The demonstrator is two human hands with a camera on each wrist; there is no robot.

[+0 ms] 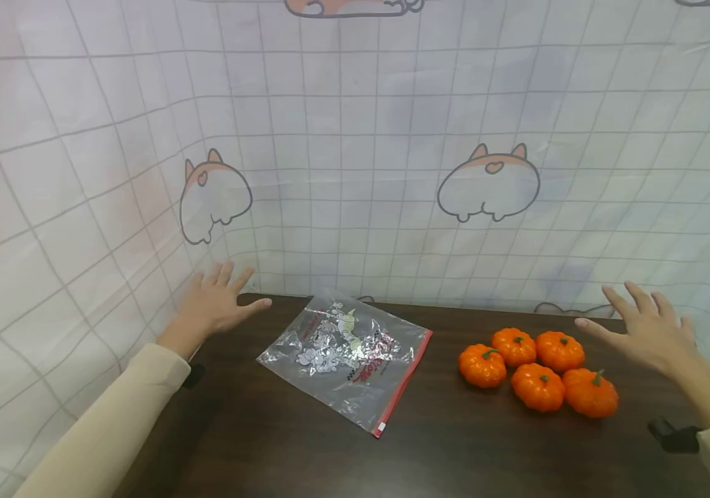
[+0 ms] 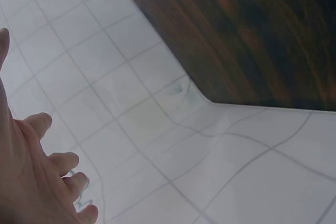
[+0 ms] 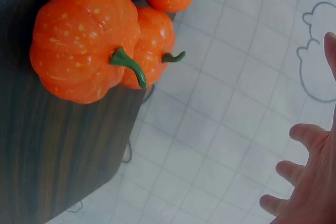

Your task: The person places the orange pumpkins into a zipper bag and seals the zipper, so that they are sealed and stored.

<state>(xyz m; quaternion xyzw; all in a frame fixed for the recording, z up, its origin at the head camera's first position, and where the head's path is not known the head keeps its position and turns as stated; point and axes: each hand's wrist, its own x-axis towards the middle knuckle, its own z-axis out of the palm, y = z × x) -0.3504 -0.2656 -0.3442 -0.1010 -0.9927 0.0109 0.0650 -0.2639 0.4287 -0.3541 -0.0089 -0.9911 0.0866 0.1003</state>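
Observation:
A clear zip bag (image 1: pixel 330 366) with a red zip edge and printed cartoon figures lies flat on the dark wooden table. To its right sits a cluster of several small orange pumpkins (image 1: pixel 538 387) with green stems. My left hand (image 1: pixel 208 304) is raised with fingers spread over the table's back left corner, left of the bag, holding nothing. On the other side, my right hand (image 1: pixel 654 332) hovers with spread fingers just right of the pumpkins. The right wrist view shows a speckled pumpkin (image 3: pixel 79 45) close up, with the hand (image 3: pixel 310 177) apart from it.
The dark wood-grain table (image 1: pixel 454 456) ends at the back against a white grid-patterned cloth (image 1: pixel 355 187) with cartoon dogs. The cloth also hangs along the left side. A thin dark cord (image 1: pixel 569 309) shows at the table's back edge.

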